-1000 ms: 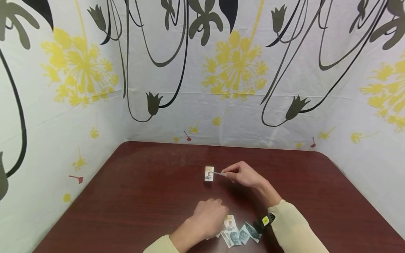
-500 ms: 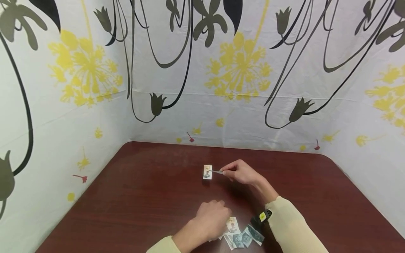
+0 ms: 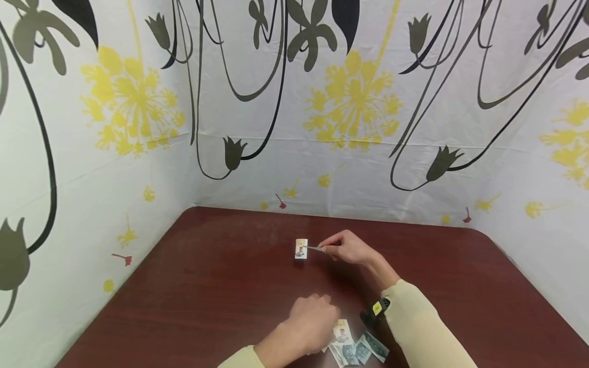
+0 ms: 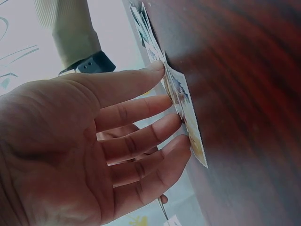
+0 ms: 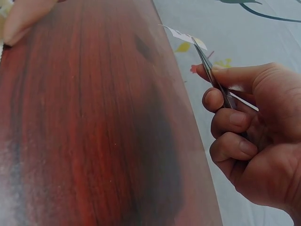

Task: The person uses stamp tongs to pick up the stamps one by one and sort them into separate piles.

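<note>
The right hand (image 3: 349,247) pinches metal tweezers (image 5: 217,80), the other fingers curled under them. A small stamp (image 3: 301,249) is in the tweezers' tips; in the right wrist view this stamp (image 5: 181,36) hangs above the table, slightly bent. Near the front of the table the left hand (image 3: 314,321) lies over several loose stamps (image 3: 342,332). The left wrist view shows the left hand (image 4: 94,146) with gently bent, spread fingers, their tips touching the stamps (image 4: 181,89) on the tabletop.
Dark red-brown table (image 3: 207,286) with rounded far corners. White cloth (image 3: 257,184) with yellow flowers and grey vines surrounds it. A black band with a yellow patch (image 3: 377,308) is on the right wrist, beside the greenish stamps (image 3: 375,346).
The head view has shifted slightly. The right hand still holds the stamp in the tweezers over the table, and the left hand stays on the loose stamps.
</note>
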The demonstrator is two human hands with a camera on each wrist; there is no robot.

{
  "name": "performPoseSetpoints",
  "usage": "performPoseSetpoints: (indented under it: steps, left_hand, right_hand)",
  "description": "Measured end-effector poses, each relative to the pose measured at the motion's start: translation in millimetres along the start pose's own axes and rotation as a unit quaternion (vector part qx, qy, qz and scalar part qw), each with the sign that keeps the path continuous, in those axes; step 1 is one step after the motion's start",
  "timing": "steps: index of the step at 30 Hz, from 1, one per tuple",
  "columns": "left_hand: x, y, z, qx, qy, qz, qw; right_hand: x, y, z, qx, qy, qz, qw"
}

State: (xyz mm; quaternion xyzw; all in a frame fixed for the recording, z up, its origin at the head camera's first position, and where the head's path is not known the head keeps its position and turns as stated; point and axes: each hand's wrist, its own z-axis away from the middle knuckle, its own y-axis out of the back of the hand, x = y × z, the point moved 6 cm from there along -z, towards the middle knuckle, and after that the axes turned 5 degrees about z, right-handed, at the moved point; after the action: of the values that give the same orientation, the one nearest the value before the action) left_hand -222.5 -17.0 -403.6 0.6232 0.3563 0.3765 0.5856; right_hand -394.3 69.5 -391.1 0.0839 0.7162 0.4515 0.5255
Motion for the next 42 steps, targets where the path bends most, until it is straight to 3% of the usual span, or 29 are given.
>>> performPoseSetpoints:
  steps: [19,35,42]
  left_hand:
    - [1.4,-0.6,-1.4,-0.016,-0.005,-0.001,0.9999]
    - [4.3,-0.9,-1.6,-0.007,0.004,-0.028,0.9996]
    - [1.2,-2.0,-2.0,-0.011,0.006,-0.022,0.9997]
  right_hand:
    - [8,-11,-21.6,-0.011,-0.024,-0.017,0.9995]
    - [11,-22,-41.7,-0.013,-0.028,-0.019,0.9994]
    - [13,-28,-47.0,-0.017,-0.050,-0.025,0.9983]
